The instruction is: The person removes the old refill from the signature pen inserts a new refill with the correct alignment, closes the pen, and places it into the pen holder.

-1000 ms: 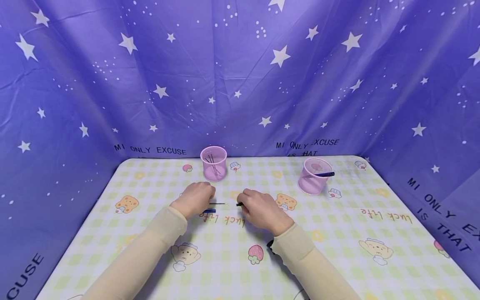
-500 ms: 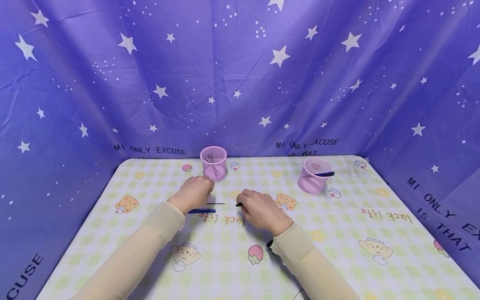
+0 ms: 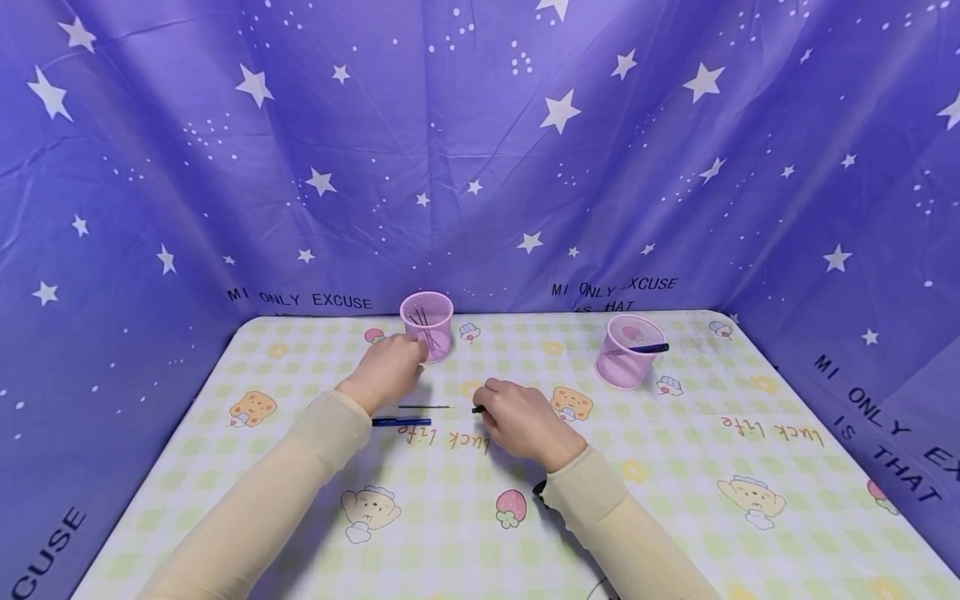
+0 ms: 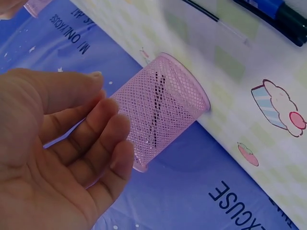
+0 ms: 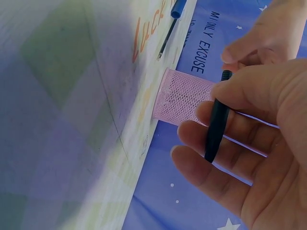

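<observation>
My left hand (image 3: 386, 371) is in front of a pink mesh pen cup (image 3: 427, 329), overlapping its lower side in the head view. Its fingers (image 4: 103, 132) curl loosely with nothing seen between them in the left wrist view. Several thin dark refills show through the cup's mesh. My right hand (image 3: 521, 421) pinches a small black tapered pen piece (image 5: 219, 120) with a ridged end, between thumb and fingers. Between the hands a pen refill (image 3: 431, 407) lies on the tablecloth, its left part hidden by the left hand. Nearer me lies a blue pen barrel (image 3: 402, 422).
A second pink mesh cup (image 3: 617, 371) stands at the right, with a dark blue pen (image 3: 648, 348) leaning out over its rim. The checked tablecloth (image 3: 660, 533) carries printed cartoons. A purple star curtain (image 3: 420, 150) hangs behind the table and along both sides.
My left hand has moved away from the refill and blue pen barrel, up toward the left cup, uncovering more of both. The right hand has stayed in place with the black pen piece.
</observation>
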Demonstrator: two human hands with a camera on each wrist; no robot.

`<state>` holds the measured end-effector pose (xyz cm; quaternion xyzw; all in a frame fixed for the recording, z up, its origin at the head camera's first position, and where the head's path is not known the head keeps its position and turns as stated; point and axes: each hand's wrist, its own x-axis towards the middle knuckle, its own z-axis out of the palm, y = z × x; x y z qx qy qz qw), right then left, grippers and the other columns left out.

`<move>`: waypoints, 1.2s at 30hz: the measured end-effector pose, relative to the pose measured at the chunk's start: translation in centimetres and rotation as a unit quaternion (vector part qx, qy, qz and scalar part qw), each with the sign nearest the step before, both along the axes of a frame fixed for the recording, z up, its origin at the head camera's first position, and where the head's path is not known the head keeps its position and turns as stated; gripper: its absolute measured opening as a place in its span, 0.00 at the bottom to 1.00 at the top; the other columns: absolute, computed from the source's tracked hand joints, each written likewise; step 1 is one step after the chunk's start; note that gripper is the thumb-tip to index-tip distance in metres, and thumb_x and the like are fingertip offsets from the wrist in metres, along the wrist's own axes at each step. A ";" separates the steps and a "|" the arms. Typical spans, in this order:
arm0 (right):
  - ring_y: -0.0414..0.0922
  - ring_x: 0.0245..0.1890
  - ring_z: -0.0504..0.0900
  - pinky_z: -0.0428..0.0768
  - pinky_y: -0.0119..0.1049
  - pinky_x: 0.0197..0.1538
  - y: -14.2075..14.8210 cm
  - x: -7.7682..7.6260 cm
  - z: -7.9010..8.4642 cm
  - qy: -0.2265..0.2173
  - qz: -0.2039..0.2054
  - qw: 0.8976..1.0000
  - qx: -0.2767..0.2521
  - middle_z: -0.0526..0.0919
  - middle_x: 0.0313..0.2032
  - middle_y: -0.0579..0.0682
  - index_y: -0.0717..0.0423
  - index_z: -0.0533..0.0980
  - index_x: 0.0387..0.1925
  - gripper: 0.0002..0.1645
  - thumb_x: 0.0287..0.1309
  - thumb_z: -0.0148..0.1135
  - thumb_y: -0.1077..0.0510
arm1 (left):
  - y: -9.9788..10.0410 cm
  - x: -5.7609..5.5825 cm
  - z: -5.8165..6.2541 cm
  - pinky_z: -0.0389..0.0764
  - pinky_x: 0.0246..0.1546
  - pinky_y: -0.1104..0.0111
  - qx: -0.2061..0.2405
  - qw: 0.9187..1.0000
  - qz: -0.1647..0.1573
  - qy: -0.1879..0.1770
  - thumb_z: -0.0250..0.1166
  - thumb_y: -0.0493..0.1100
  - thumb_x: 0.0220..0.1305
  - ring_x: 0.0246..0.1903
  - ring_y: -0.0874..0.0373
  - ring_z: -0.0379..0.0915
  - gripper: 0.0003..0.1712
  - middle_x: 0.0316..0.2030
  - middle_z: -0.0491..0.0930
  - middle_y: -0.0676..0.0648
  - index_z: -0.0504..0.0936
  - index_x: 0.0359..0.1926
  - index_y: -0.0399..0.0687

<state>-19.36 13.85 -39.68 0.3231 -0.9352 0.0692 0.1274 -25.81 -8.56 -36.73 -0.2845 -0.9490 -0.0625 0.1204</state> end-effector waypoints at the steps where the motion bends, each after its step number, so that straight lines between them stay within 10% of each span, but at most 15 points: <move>1: 0.40 0.34 0.79 0.78 0.36 0.32 0.0 0.0 0.0 0.000 -0.001 1.000 0.001 0.78 0.35 0.43 0.49 0.79 0.38 0.09 0.54 0.62 0.61 | 0.0 0.0 0.1 0.78 0.33 0.58 0.005 1.000 0.002 0.007 0.67 0.34 0.53 0.31 0.49 0.77 0.04 0.30 0.79 0.45 0.80 0.31 0.42; 12: 0.40 0.34 0.79 0.78 0.36 0.32 0.0 0.1 0.0 -0.003 0.000 1.000 0.001 0.78 0.35 0.42 0.49 0.79 0.38 0.09 0.54 0.62 0.61 | 0.7 -0.7 1.0 0.73 0.41 0.56 0.031 0.997 0.012 0.065 0.68 0.35 0.52 0.37 0.45 0.73 0.09 0.35 0.77 0.41 0.81 0.36 0.38; 36: 0.40 0.33 0.79 0.79 0.37 0.34 0.0 0.0 0.0 -0.004 0.007 1.000 -0.004 0.78 0.35 0.43 0.50 0.80 0.38 0.09 0.54 0.61 0.62 | 1.1 -3.3 1.8 0.63 0.50 0.53 -0.020 0.999 0.041 0.014 0.64 0.51 0.58 0.46 0.45 0.68 0.15 0.43 0.76 0.43 0.78 0.34 0.44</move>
